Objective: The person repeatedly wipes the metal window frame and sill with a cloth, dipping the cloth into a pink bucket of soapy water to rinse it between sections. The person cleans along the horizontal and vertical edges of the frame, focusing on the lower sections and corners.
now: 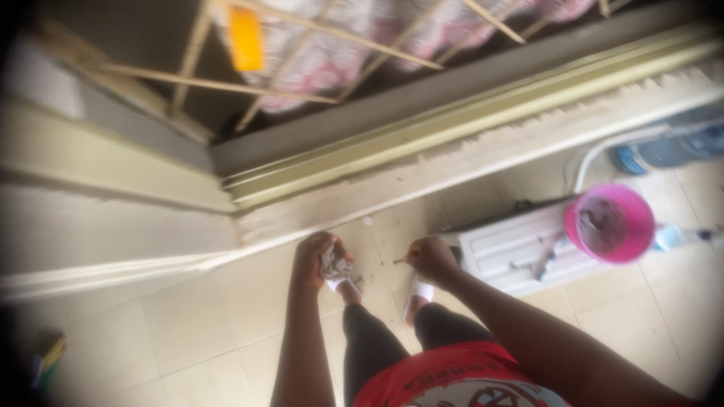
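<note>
Grey putty-like lump sits in the left hand, just left of the picture's centre, above the pale tiled floor. In the head view the left grip is curled around this crumbly grey mass, fingers closed on it from the left and below. At three o'clock from it, near but apart, the right hand is pinched together on a small thin tool whose tip points toward the lump; what kind of tool it is cannot be told through the blur. Below the hands, at six o'clock, stand the person's legs in dark leggings with white slippers, and a red shirt fills the lower edge. At three o'clock from the right hand lies a white ribbed panel on the floor, bearing a pink bowl with grey paste inside and a smeared metal tool beside it. At twelve o'clock runs a pale green window frame, with wooden bars beyond. A blue bottle lies at two o'clock.
</note>
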